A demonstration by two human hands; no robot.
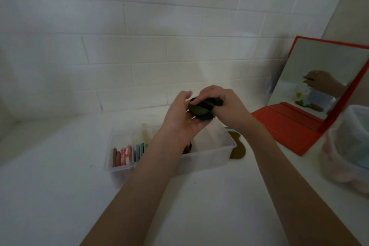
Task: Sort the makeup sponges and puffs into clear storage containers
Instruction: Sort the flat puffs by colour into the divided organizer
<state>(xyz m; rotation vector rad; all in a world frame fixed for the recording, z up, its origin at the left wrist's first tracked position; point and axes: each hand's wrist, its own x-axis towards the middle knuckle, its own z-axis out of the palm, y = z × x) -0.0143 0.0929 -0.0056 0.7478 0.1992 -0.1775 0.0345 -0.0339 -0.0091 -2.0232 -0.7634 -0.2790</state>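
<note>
Mirror point(311, 94) at two o'clock; bin point(209, 156) beneath; my left hand point(179, 118) and right hand point(225, 106) both clamped on dark puffs point(199, 109).

Dim, soft-focus view; wide-angle bending and blur at edges.

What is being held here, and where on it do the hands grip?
A small stack of dark green puffs, above the clear divided container. The right hand grips its top and right edge; the left hand holds its left side and underside.

Head view, downward (close) over table point(60, 195)
</note>
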